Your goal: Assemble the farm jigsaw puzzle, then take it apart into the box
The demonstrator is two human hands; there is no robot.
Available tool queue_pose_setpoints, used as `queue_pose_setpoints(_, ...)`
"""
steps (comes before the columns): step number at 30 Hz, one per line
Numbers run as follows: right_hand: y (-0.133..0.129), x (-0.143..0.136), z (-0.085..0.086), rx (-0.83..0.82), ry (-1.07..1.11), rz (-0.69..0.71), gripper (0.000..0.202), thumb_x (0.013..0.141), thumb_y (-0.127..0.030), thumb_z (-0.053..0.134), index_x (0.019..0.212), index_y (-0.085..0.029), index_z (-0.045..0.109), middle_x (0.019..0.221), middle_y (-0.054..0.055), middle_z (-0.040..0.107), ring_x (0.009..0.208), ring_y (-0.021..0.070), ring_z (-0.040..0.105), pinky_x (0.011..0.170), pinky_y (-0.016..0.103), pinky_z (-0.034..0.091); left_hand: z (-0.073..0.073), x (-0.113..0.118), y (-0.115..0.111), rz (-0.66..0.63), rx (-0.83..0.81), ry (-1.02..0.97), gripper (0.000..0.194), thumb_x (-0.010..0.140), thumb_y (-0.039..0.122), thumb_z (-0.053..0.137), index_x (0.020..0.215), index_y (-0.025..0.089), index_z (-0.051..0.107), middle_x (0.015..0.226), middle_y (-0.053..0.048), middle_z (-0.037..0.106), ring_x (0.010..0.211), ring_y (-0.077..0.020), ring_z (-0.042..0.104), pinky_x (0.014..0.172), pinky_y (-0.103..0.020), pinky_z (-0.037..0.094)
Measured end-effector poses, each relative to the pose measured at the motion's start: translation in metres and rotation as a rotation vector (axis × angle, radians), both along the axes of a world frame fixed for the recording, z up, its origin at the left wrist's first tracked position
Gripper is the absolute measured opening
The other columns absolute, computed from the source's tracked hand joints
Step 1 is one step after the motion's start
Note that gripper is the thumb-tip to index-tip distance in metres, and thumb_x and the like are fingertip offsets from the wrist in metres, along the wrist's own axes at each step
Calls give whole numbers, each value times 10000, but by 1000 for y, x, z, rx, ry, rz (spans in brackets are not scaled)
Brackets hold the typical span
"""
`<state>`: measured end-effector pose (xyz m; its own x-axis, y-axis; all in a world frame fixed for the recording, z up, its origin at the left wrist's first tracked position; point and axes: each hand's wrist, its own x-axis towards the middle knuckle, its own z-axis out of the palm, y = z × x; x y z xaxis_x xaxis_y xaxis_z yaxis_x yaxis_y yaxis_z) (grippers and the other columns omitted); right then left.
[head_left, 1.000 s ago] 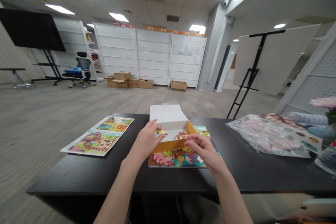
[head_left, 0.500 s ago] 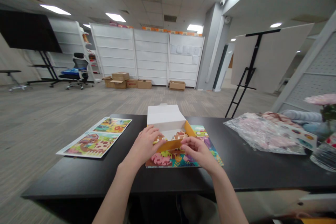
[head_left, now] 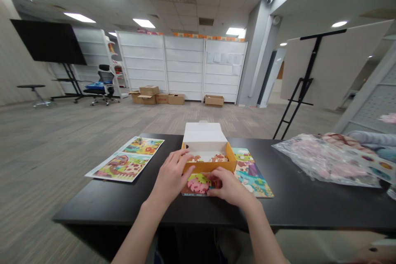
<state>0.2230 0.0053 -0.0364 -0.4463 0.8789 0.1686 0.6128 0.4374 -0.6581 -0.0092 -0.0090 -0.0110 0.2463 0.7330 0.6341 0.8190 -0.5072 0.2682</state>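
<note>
A yellow cardboard box with a white inside stands with its lid raised at the back. Several brown-and-white cut-out pieces lie in it. My left hand grips its front left corner, fingers along the side and thumb at the front wall. Under and in front of the box is a colourful picture board, with a pink, spotted shape at its lower left. Just above the board, my right hand has curled fingers and thumb around something reddish brown, mostly hidden, that I cannot make out.
A printed picture sheet lies on the black table at the left. To the right are a clear plastic bag with pink contents and rolled fabrics. Beyond the table stand an easel and cardboard boxes.
My right hand has moved from the box's front wall down over the picture board. My left hand stays at the box corner. The view has swung slightly left.
</note>
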Motion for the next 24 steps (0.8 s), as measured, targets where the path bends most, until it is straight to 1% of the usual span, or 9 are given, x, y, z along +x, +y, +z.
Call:
queue_pose_setpoints(1,1,0,-1,-5,-12,5,391,653,-282,867,1012,-205,730,940,21,624,789,170,587,730,293,471,1,-3,-5,-55,-44,14,203,932,231,589,1130,227,633,1208,-86,663,1136,-252,606,1011,-407,489)
queue_pose_setpoints(3,1,1,-1,-12,-30,16,417,624,-287,886,1002,-210,729,969,21,612,789,168,584,723,292,471,0,-10,-15,-162,-185,52,173,929,263,614,1097,231,641,1101,-54,698,1031,-220,646,942,-361,516)
queue_pose_setpoints(5,1,2,0,-20,-36,34,371,627,-276,884,959,-214,730,995,22,611,779,161,582,713,286,469,-6,-18,-22,-212,-312,73,221,894,272,669,1111,240,643,1104,-38,701,1031,-213,652,928,-342,520)
queue_pose_setpoints(8,1,3,3,-47,-38,45,261,665,-256,858,888,-211,728,989,22,618,733,143,579,685,276,466,-17,-28,-24,-212,-412,66,327,849,261,716,1168,254,642,1187,-38,689,1112,-222,636,980,-348,501)
queue_pose_setpoints(11,0,2,6,-48,-71,41,217,687,-256,840,867,-206,729,959,23,622,696,134,572,651,266,455,-23,-33,-21,-200,-469,53,342,857,256,708,1193,249,648,1215,-45,696,1124,-224,644,999,-353,493)
queue_pose_setpoints(15,-2,-1,12,2,-144,56,174,706,-239,808,858,-201,731,884,17,623,709,144,571,634,250,438,-20,-33,-18,-196,-529,56,335,856,262,717,1186,232,667,1197,-44,718,1112,-238,660,989,-356,494)
queue_pose_setpoints(20,-8,-3,22,27,-194,46,185,729,-238,767,900,-182,725,851,25,646,717,158,586,662,261,446,-20,-36,-16,-233,-535,11,325,841,257,736,1162,254,682,1177,-19,727,1088,-224,673,972,-326,489)
queue_pose_setpoints(24,-12,-3,25,32,-173,31,162,775,-260,704,915,-180,724,818,32,676,709,168,607,673,272,462,-23,-37,-13,-244,-535,-18,339,810,261,761,1140,254,687,1162,-20,727,1068,-221,670,956,-324,489)
